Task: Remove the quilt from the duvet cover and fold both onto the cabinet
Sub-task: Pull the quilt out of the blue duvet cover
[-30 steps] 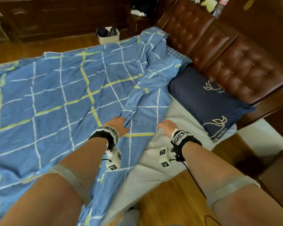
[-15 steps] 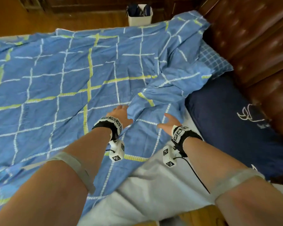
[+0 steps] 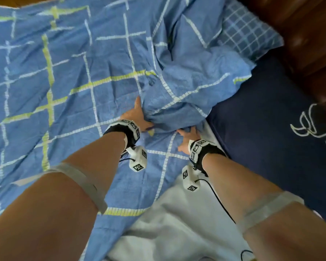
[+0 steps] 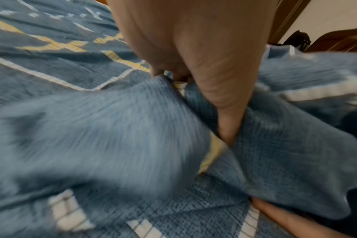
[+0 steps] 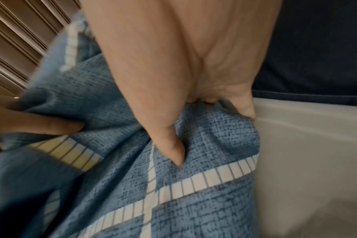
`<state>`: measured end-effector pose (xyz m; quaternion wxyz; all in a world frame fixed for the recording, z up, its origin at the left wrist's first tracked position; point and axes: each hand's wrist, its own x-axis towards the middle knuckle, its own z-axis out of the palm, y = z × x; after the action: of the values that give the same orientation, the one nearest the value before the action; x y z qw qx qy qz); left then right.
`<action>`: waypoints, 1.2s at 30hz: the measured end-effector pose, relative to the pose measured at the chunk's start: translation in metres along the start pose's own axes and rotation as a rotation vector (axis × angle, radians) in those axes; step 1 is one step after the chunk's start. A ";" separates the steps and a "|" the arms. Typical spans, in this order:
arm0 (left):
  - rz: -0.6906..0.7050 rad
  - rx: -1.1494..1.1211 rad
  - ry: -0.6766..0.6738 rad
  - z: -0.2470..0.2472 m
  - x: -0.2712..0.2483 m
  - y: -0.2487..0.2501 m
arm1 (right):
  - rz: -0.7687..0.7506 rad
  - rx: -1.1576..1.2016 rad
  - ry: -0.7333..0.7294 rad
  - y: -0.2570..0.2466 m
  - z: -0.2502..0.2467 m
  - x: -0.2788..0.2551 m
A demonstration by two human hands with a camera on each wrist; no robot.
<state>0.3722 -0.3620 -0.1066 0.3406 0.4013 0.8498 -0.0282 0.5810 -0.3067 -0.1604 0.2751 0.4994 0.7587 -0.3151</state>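
A blue duvet cover (image 3: 68, 87) with white and yellow grid lines lies spread over the bed. Near the pillows it is bunched into a thick fold (image 3: 181, 95). My left hand (image 3: 141, 117) grips the left side of that fold. In the left wrist view its thumb (image 4: 228, 122) digs into the cloth and the other fingers curl behind it. My right hand (image 3: 186, 134) pinches the cover's near edge, with the thumb (image 5: 173, 145) pressed in and the fingers curled into the fabric. The quilt is hidden inside the cover.
A navy pillow (image 3: 271, 129) lies to the right of my hands, with a checked pillow (image 3: 247, 34) beyond it. The brown leather headboard (image 3: 309, 34) stands at the far right. Bare grey sheet (image 3: 177, 223) shows near the bed's front edge.
Both hands have slid forward across the cover toward the pillows and closed on the bunched fold. The head view has moved in closer over the bed.
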 end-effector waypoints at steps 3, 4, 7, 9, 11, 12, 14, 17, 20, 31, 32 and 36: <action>0.066 0.046 0.002 0.014 0.001 0.006 | -0.004 0.011 -0.047 0.001 0.000 0.003; 0.070 0.051 0.018 0.016 -0.002 0.005 | 0.000 0.057 -0.081 0.000 -0.004 0.001; 0.097 0.043 -0.022 0.012 -0.014 0.005 | 0.035 0.420 -0.164 -0.006 -0.029 -0.016; 0.123 0.097 -0.093 0.005 -0.027 0.011 | 0.005 0.814 -0.112 -0.010 -0.046 -0.037; 0.160 0.153 -0.132 -0.004 -0.044 0.023 | -0.052 1.119 -0.010 -0.015 -0.069 -0.058; 0.177 0.178 -0.144 -0.007 -0.055 0.029 | -0.076 1.203 0.027 -0.019 -0.083 -0.068; 0.210 0.236 -0.163 -0.010 -0.077 0.040 | -0.025 1.311 -0.001 -0.032 -0.113 -0.089; 0.249 0.276 -0.169 -0.018 -0.115 0.056 | 0.071 1.378 0.044 -0.033 -0.140 -0.103; 0.272 0.240 -0.146 -0.032 -0.154 0.064 | 0.091 1.325 0.150 -0.019 -0.152 -0.129; 0.369 0.116 -0.020 -0.026 -0.320 0.101 | 0.116 1.096 0.563 0.050 -0.137 -0.310; 0.392 0.115 -0.021 -0.022 -0.336 0.108 | 0.136 1.093 0.598 0.060 -0.136 -0.330; 0.557 0.147 -0.033 0.008 -0.402 0.142 | 0.184 1.030 0.766 0.106 -0.113 -0.402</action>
<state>0.6553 -0.5347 0.1612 0.3188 0.6424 0.6969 -0.0017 0.8084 -0.4242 0.1861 -0.2639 0.7075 0.5089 -0.4133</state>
